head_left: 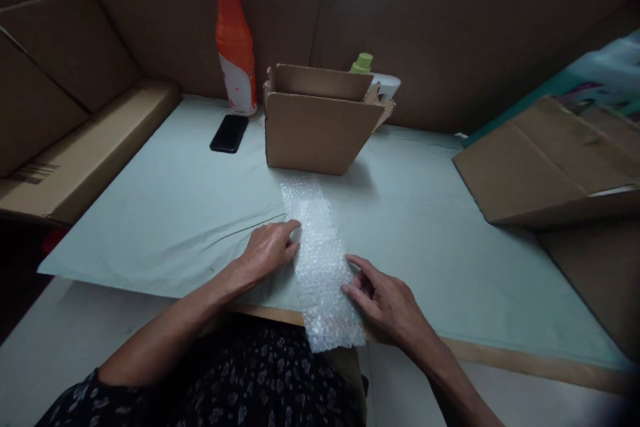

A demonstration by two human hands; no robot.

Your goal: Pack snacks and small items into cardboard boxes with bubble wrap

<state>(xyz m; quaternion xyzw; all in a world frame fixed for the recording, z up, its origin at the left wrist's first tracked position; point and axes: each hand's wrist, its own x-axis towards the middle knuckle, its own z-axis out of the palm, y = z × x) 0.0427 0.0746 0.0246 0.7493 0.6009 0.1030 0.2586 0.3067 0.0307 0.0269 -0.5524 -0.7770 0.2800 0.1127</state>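
A strip of bubble wrap (pixel 320 260) lies flat on the pale green worktop (pixel 175 213), its far end just short of the open cardboard box (pixel 320 123) and its near end hanging over the worktop's front edge toward the person's lap. The long axis runs away from the person, leaning slightly left at the far end. The left hand (pixel 270 250) rests loosely curled against the strip's left edge, fingertips touching the plastic; the right hand (pixel 385 300) lies with fingers spread and lightly bent on the right edge, lower down. Neither hand grips anything: both press or steady the sheet. The wrap looks very light, limp and somewhat slick, so it would likely slide or curl under a careless push; pinching an edge or a corner between thumb and fingers seems the sounder hold, with the other palm pinning the middle. An orange bottle (pixel 235 47) and a black phone (pixel 229 133) stand well apart to the left of the box.
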